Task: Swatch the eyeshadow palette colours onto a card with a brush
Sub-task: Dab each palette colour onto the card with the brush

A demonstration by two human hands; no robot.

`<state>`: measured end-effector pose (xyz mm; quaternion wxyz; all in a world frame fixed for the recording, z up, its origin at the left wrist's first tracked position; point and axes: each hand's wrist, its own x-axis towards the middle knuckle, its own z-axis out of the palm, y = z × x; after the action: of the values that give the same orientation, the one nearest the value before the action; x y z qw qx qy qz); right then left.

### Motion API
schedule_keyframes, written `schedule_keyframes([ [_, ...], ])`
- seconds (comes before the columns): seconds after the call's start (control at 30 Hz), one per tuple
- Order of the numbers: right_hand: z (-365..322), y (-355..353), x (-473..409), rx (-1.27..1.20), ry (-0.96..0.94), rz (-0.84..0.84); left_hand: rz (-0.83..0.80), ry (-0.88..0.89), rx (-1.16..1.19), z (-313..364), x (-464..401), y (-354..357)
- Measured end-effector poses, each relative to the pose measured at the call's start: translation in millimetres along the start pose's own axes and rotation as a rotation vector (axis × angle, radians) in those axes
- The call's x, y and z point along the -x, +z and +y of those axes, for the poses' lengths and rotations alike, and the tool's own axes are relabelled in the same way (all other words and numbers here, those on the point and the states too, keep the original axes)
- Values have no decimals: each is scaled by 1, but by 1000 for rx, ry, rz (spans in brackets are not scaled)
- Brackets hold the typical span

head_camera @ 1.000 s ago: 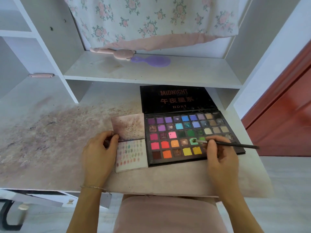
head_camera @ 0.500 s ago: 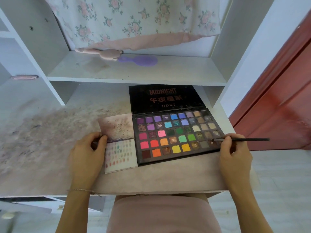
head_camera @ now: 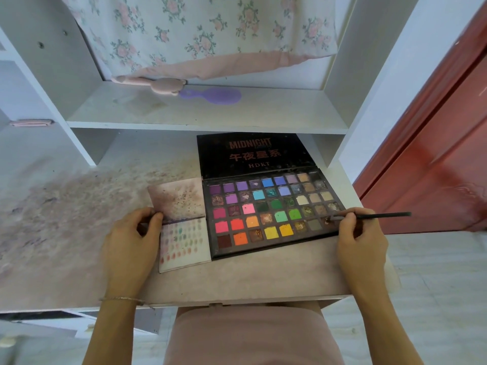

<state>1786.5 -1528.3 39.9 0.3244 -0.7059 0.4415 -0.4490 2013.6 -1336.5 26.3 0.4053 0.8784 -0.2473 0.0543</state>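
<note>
Glossy black palette lid [head_camera: 253,154]; matt paper card [head_camera: 184,243]; stained desk [head_camera: 66,219]

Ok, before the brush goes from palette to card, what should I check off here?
1. Brush gripped in right hand: ok.
2. Tip resting in a pan at the right end of the palette: ok.
3. Pigment picked up on the tip: cannot tell.
4. Left hand steadying the card: ok.
5. Bare space left on the card: ok, along its lower part.
</note>
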Motion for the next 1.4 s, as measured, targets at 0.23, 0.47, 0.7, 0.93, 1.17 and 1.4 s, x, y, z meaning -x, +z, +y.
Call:
schedule_keyframes([
  [0.23, -3, 6, 7, -85, 5, -57, -7, -11, 32, -1, 0, 1],
  [0.47, -25, 35, 29, -195, -27, -276, 5, -20, 24, -1, 0, 1],
  [0.7, -54, 68, 53, -247, -121, -528, 8, -15, 8, -1, 0, 0],
  [0.93, -60, 90, 63, -160, -179, -684, 9, -24, 19, -1, 1, 0],
  [1.17, -57, 92, 63, -116, -195, -704, -5, -40, 33, -2, 0, 1],
  [1.4, -57, 93, 64, -69, -234, -702, 2, -39, 18, -2, 0, 1],
])
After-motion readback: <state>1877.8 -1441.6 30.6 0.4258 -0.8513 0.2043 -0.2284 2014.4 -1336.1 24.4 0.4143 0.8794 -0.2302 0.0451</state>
